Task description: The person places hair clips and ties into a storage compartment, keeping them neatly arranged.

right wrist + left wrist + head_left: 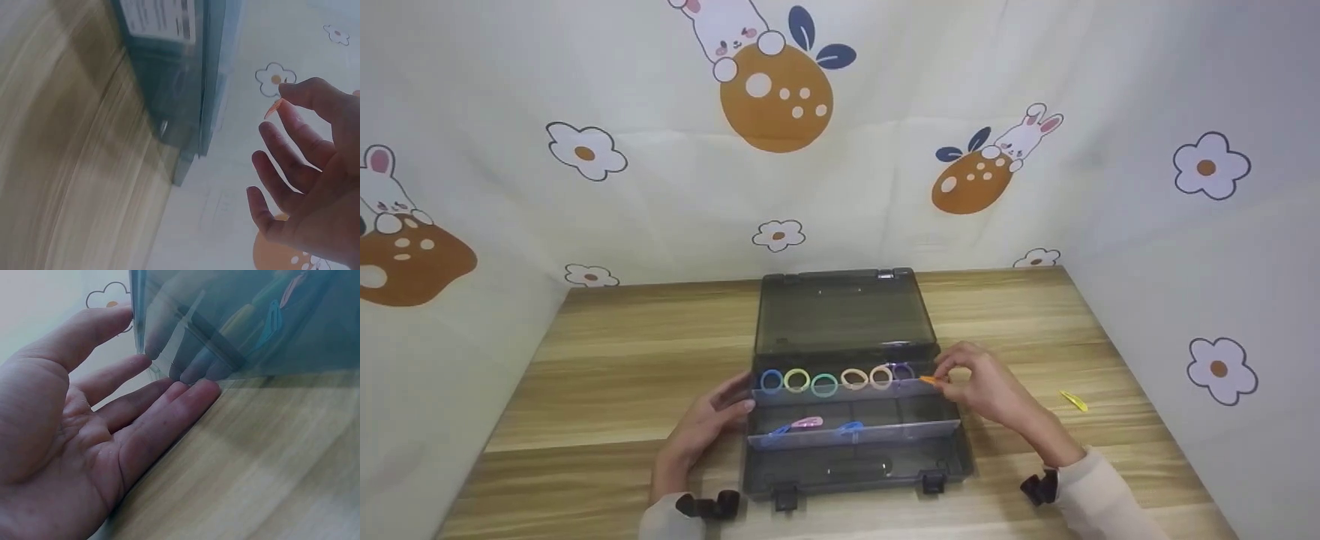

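A dark translucent box (806, 484) stands with its lid (844, 315) swung back. My left hand (701, 427) rests its extended fingers against the box's left side; in the left wrist view the fingertips meet the wall near the tabletop. My right hand (986, 386) pinches an orange hair clip (929, 380) between thumb and index finger, over the right end of the back row. That row holds several coloured hair ties (797, 369), standing like rings. In the middle row lie a pink hair clip (808, 422) and two blue ones, the right-hand one (851, 427) apart from the other.
A yellow hair clip (1074, 400) lies on the wooden table (645, 337) right of the box. Two black latches, one of them the left latch (786, 499), stick out at the box's front. A patterned cloth (675, 202) hangs behind and along both sides.
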Demonstrator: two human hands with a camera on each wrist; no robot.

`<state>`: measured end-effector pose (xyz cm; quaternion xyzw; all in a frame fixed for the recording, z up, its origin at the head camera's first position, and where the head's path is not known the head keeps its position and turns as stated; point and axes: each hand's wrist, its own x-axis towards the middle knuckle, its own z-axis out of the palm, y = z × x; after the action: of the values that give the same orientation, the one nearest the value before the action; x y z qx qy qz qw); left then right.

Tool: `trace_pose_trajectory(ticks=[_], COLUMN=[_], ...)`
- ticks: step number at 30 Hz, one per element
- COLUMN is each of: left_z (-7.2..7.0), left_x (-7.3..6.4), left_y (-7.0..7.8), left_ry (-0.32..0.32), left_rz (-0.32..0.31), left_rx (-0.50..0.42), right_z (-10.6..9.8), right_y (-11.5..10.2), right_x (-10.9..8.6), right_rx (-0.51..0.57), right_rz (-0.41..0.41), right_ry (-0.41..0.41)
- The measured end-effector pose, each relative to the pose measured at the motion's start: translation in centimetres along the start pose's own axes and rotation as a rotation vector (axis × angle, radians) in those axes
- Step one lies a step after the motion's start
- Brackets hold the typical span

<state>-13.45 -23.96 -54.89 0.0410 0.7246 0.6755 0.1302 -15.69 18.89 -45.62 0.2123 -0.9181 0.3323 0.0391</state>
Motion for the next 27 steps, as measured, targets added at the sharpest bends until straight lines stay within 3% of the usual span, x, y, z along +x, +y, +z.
trace_pose_trajectory(ticks=[8,18,27], left_z=[0.0,-0.1,-0.1], left_x=[0.0,0.2,0.2], left_y=[-0.1,-0.2,-0.3], left_ry=[-0.006,-0.003,-0.015], left_rz=[0.013,-0.001,0.01], left_rx=[-0.002,-0.019,-0.03], right_z=[1.9,4.5,5.7], right_y=[-1.5,-2.1,-2.0], right_x=[0.9,1.4,1.4], right_rx=[0.012,-0.054,-0.142], right_rz=[-0.007,-0.152,-0.18], right_ry=[-0.054,-0.051,-0.086])
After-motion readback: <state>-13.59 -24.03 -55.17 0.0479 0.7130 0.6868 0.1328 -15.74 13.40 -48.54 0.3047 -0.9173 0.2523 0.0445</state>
